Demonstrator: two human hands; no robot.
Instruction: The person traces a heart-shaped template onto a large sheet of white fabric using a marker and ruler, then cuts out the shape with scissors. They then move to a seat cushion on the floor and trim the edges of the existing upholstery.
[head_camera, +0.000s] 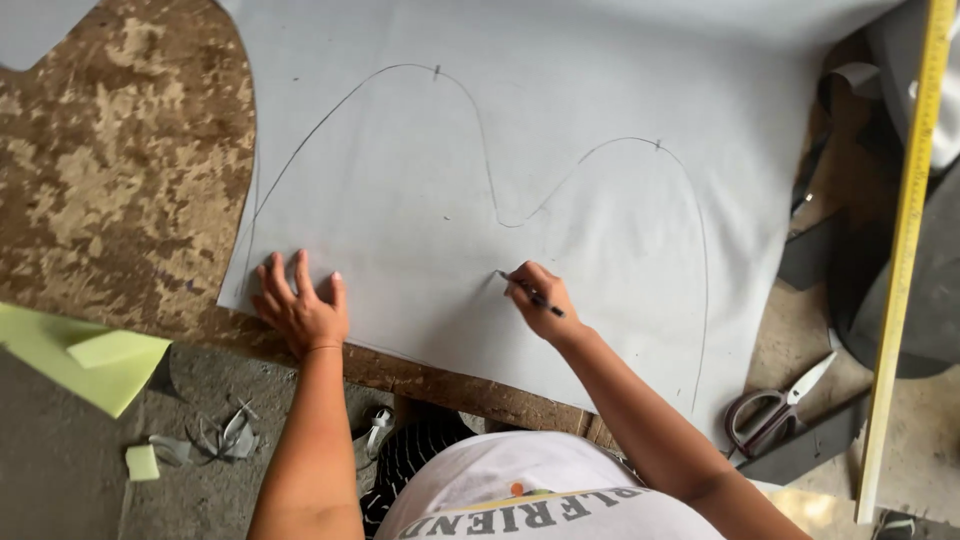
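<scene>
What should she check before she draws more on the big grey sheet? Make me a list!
1. Large grey sheet lies flat on the worn brown table: ok.
2. Left hand pressed on the sheet's lower left part, fingers spread: ok.
3. Right hand grips the thin dark pencil, tip on the sheet: ok.
4. Drawn double-hump curved line visible, no break seen: ok.
5. Pencil tip sharp: cannot tell.
6. Dark-handled scissors and long yellow ruler at her right, off the outline: ok.
</scene>
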